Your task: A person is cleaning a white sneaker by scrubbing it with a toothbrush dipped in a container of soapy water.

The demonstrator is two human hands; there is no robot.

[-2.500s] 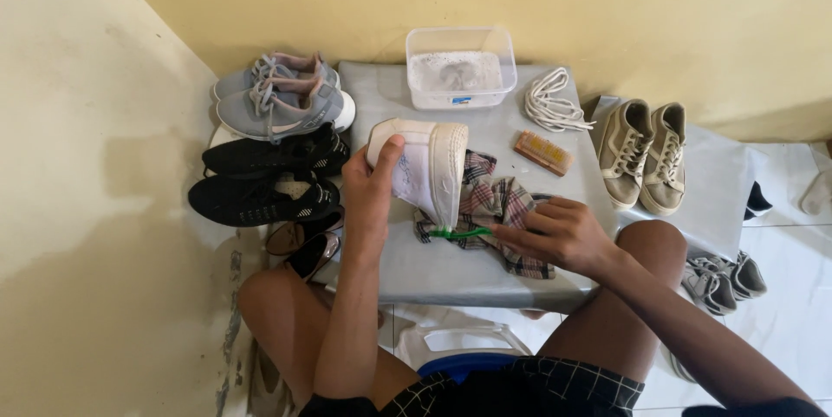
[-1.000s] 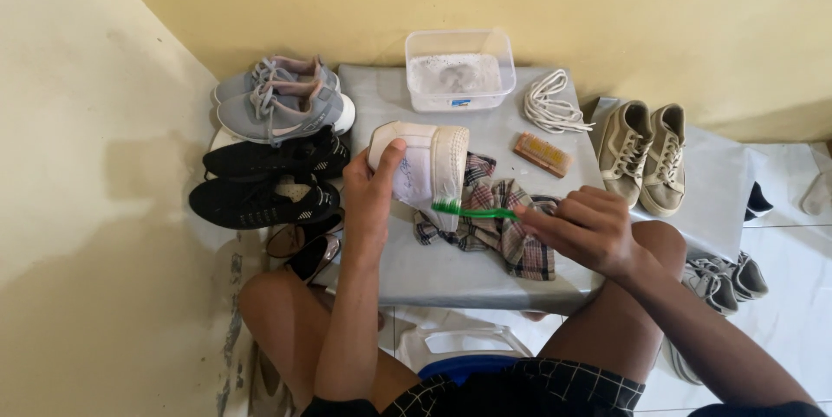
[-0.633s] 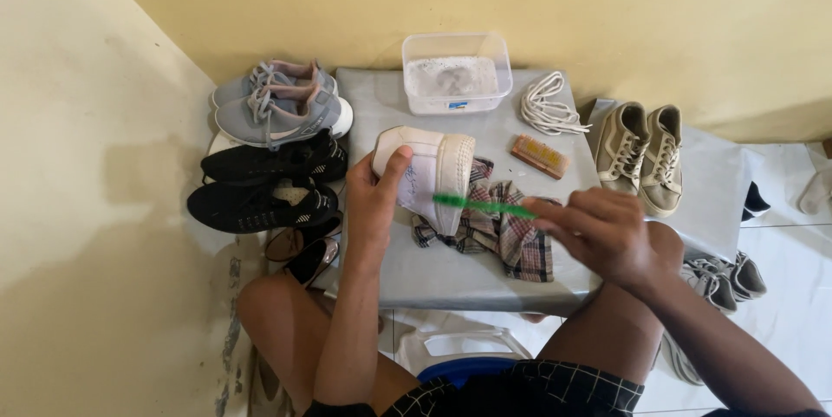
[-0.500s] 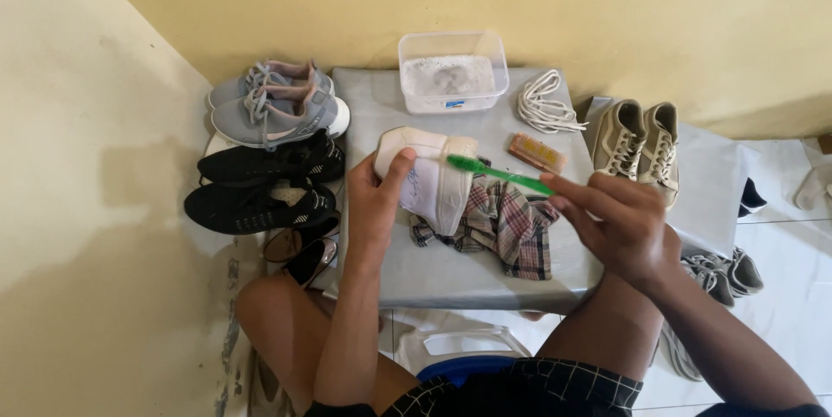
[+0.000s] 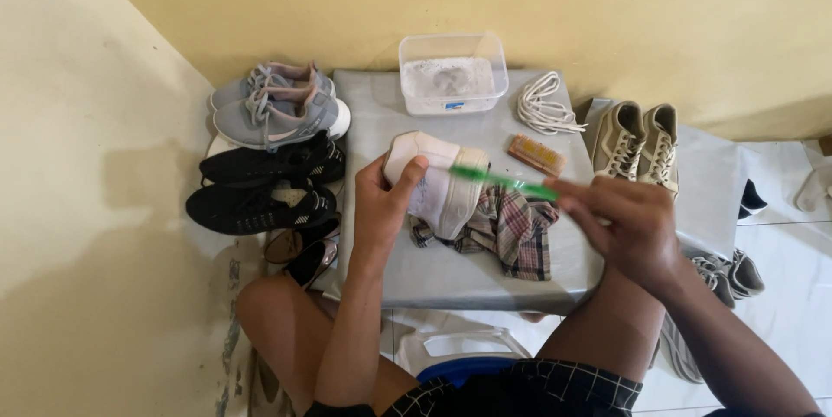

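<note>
My left hand (image 5: 386, 209) grips a white shoe (image 5: 438, 179) and holds it on its side above the grey table top (image 5: 416, 261). A green toothbrush (image 5: 503, 181) is held in my right hand (image 5: 628, 226), with its head resting against the shoe's sole edge. Under and beside the shoe lies a crumpled plaid cloth (image 5: 511, 231). The fingers of my left hand wrap over the upper of the shoe, which hides its opening.
A clear plastic tub (image 5: 452, 73) of whitish liquid stands at the back, beside coiled white laces (image 5: 544, 103) and a wooden brush (image 5: 536, 155). Grey sneakers (image 5: 277, 109) and black shoes (image 5: 260, 183) lie left; beige sneakers (image 5: 640, 141) right.
My right hand lifted the green toothbrush from beside the cloth up to the edge of the white shoe. My left hand kept its grip on the shoe.
</note>
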